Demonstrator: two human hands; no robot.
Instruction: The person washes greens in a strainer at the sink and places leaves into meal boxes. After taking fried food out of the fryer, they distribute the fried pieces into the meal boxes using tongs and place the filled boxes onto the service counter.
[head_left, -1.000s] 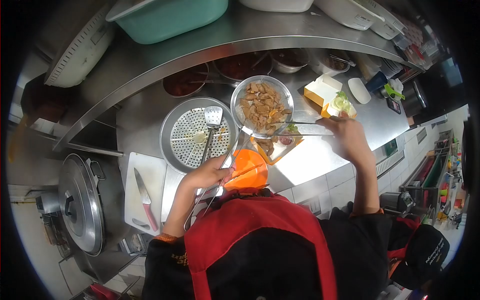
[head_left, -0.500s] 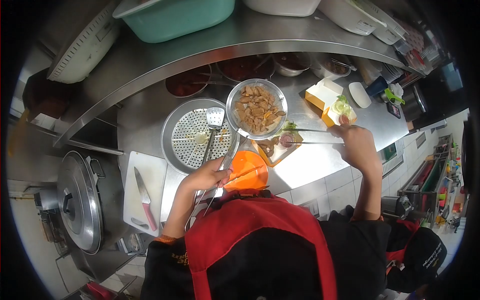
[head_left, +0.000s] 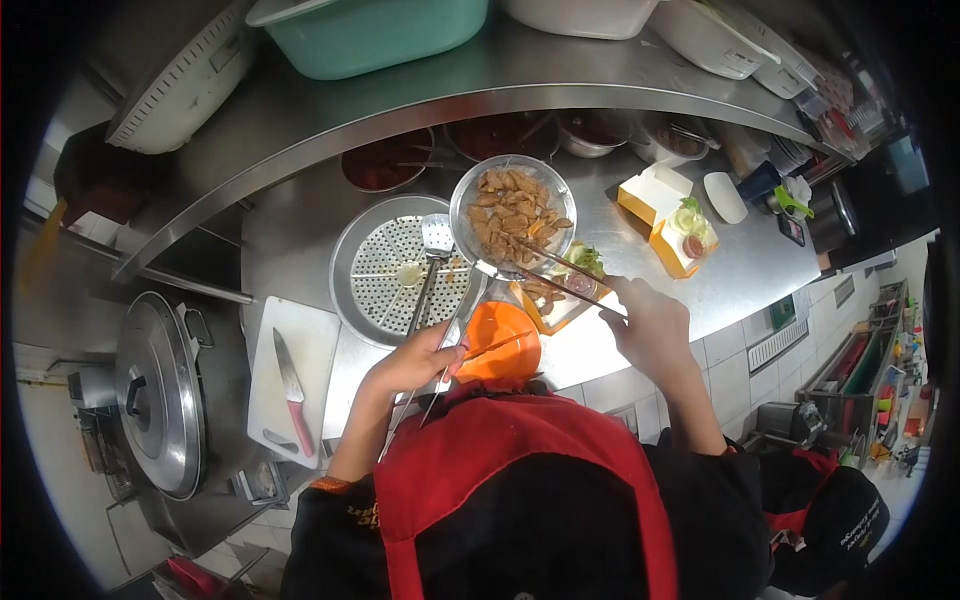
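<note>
My left hand (head_left: 412, 362) is closed around the long wire handle of a round strainer (head_left: 462, 240), which is full of browned meat pieces (head_left: 518, 208). In my right hand (head_left: 650, 325) is a pair of metal tongs (head_left: 572, 272), its tips among the meat at the strainer's lower right. Partly under the tongs sits an open takeaway box (head_left: 560, 322) with meat, greens and a small sauce cup. An orange bowl (head_left: 508, 345) stands just right of my left hand. Left of the strainer, a spatula (head_left: 436, 240) rests in a perforated round pan (head_left: 375, 270).
A knife (head_left: 290, 380) lies on a white cutting board (head_left: 265, 425) at left, near a large lidded pot (head_left: 165, 400). Another filled box (head_left: 680, 262) stands at right. A steel shelf (head_left: 560, 75) overhangs the pots behind. A person (head_left: 820, 510) is at lower right.
My right hand has moved left with the tongs, from over the nearer box into the strainer's meat. My left hand keeps its hold on the strainer handle. The view has shifted slightly.
</note>
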